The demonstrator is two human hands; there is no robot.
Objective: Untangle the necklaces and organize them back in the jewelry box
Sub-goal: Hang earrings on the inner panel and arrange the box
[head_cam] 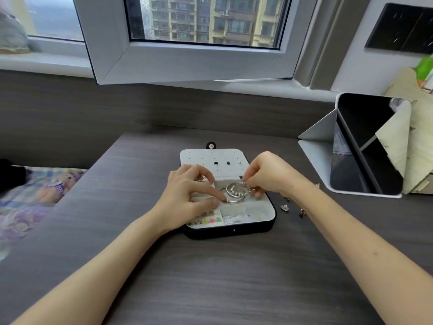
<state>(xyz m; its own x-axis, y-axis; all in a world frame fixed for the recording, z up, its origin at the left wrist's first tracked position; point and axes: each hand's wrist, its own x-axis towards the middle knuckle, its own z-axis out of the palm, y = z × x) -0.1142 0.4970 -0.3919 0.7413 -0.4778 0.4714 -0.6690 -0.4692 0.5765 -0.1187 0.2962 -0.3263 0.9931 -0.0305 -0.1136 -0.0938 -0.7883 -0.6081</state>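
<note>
Jewelry box [269, 221] open. Left hand [189, 191] pinches silver tangle [235, 193] at 8 o'clock, likely anchoring; right hand [264, 177] pinches its 1 o'clock edge, likely teasing strands apart.

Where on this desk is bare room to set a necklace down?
Bare: the desk in front of the jewelry box, and left of it. Crowded: inside, where left hand and right hand pinch silver jewelry; right of it, loose pieces.

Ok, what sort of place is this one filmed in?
Most likely a bedroom in a high-rise flat: a dark wood-grain desk stands beside checked purple bedding, and the grey-framed window looks out on tall apartment blocks. An open black jewelry box sits on the desk.
</note>
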